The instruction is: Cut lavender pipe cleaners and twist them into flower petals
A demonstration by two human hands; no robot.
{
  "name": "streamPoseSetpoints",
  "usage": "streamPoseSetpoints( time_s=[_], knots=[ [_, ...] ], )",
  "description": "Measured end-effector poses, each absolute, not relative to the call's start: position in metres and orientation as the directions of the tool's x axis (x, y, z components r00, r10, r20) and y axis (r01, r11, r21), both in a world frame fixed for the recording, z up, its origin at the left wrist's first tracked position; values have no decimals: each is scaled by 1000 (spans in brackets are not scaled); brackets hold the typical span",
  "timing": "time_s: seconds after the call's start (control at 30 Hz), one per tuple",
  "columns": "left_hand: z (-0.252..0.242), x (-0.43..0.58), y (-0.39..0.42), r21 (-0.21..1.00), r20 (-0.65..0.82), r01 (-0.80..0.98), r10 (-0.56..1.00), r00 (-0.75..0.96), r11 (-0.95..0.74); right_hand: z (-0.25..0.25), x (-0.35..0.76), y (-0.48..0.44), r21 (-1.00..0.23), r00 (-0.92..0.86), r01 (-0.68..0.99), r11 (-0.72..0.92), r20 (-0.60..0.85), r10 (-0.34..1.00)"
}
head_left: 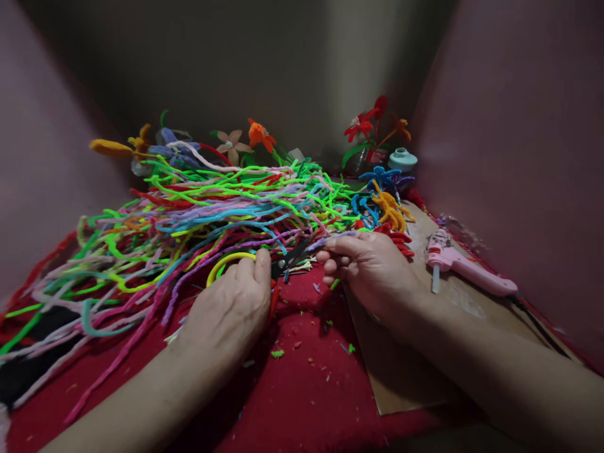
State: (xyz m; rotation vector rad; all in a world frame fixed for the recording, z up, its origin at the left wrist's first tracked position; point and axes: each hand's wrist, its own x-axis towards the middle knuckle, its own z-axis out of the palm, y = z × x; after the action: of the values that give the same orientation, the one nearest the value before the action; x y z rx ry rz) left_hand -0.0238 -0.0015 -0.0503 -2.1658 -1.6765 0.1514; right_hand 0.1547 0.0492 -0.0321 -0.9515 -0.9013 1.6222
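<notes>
My left hand (236, 296) is closed around a pair of scissors (292, 257) with dark blades and yellow and red handles. The blades point up and to the right, apart, toward a light purple pipe cleaner (325, 241). That pipe cleaner is pinched between the thumb and fingers of my right hand (363, 267). Whether the blades touch it, I cannot tell. Just beyond both hands lies a large heap of pipe cleaners (226, 207) in green, pink, purple, blue and other colours.
A pink glue gun (472, 269) lies on a brown board (401, 371) at the right, its cord trailing off. Small trimmings (277, 353) dot the red cloth (292, 409). Pipe-cleaner flowers (361, 126) and a pale blue-capped bottle (402, 159) stand at the back.
</notes>
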Motion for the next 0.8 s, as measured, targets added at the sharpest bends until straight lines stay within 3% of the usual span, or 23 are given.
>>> streamPoseSetpoints(
  time_s=[0.4,0.8],
  knots=[
    [-46,-21,-4,-332,-8,904,959,283,-269,-34,159,54,-850,-261,-427,-309,-212,942],
    [-34,-15,-7,-234,-161,943,966,201,-235,-32,160,53,-845,-285,-439,-305,-190,939]
  ],
)
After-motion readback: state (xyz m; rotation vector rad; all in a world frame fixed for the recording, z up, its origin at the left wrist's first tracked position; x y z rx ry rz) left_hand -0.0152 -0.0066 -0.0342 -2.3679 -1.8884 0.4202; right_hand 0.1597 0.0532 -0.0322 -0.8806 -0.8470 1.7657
